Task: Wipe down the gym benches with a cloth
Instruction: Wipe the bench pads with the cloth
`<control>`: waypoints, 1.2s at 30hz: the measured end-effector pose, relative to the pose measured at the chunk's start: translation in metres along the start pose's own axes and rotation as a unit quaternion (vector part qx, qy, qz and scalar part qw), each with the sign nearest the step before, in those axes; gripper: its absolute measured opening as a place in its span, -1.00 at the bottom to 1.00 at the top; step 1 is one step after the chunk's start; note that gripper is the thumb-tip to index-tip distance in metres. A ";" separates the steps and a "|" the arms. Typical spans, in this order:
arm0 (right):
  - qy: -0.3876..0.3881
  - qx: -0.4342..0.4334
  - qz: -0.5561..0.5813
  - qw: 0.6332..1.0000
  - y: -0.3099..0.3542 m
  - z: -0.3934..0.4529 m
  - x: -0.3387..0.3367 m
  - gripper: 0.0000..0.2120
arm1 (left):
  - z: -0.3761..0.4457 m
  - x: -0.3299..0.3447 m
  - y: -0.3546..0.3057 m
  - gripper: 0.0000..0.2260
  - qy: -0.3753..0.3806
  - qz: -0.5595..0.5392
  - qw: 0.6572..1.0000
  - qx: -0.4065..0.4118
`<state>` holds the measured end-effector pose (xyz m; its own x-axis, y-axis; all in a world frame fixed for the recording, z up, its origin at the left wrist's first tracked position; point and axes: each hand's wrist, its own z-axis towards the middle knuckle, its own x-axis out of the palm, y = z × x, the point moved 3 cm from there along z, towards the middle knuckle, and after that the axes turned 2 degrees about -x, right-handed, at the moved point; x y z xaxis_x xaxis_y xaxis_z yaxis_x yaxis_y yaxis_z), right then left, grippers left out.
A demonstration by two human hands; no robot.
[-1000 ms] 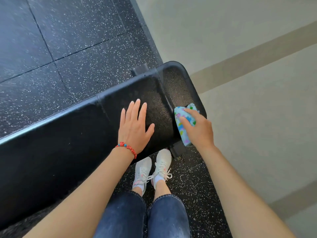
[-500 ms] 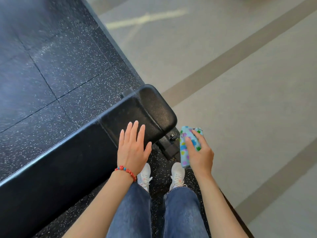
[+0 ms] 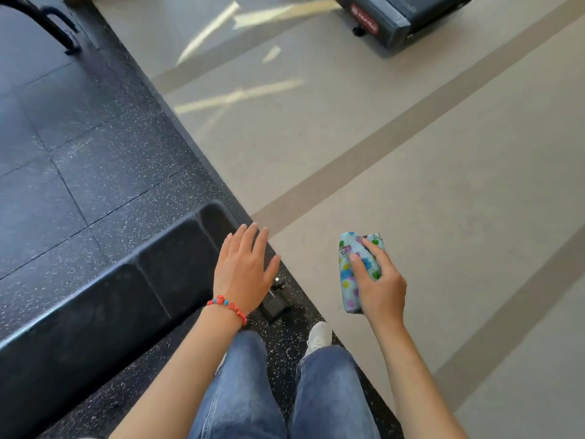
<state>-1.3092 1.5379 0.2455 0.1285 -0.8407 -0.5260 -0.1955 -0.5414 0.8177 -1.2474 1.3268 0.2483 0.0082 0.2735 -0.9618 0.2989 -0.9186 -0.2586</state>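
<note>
A black padded gym bench (image 3: 104, 299) runs from the lower left toward the middle of the view. My left hand (image 3: 242, 270), with a red bead bracelet at the wrist, hovers open with fingers spread over the bench's right end. My right hand (image 3: 378, 286) is off to the right of the bench, above the beige floor, and grips a folded light-blue cloth (image 3: 354, 267) with coloured spots. The cloth is clear of the bench.
Black speckled rubber flooring (image 3: 79, 172) lies beyond the bench and under my feet. Beige floor with tan stripes (image 3: 411, 147) spreads to the right. A dark machine base with a red label (image 3: 386, 17) stands at the top right, and a black metal frame (image 3: 53, 26) at the top left.
My right hand has lifted the cloth off the bench end and drawn it right, away from the bench. My left hand has slid to the bench's end. The view has tilted up.
</note>
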 end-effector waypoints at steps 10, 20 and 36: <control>-0.022 -0.018 0.005 1.000 0.003 0.061 -0.098 -0.73 | 0.056 -0.008 -0.111 -0.51 -0.015 -0.002 0.999 0.045; 0.000 -0.029 0.005 1.000 0.038 0.133 -0.093 -0.72 | 0.127 -0.017 -0.120 -0.52 -0.027 -0.007 0.999 0.046; 0.088 -0.077 0.000 0.993 0.185 0.361 0.020 -0.72 | 0.353 -0.066 -0.039 -0.54 -0.083 -0.021 0.996 -0.035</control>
<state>-1.6934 1.4204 0.3023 0.2999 -0.8196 -0.4881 -0.0455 -0.5234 0.8509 -1.5963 1.2443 0.2900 -0.1611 0.2553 -0.9533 0.3614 -0.8836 -0.2977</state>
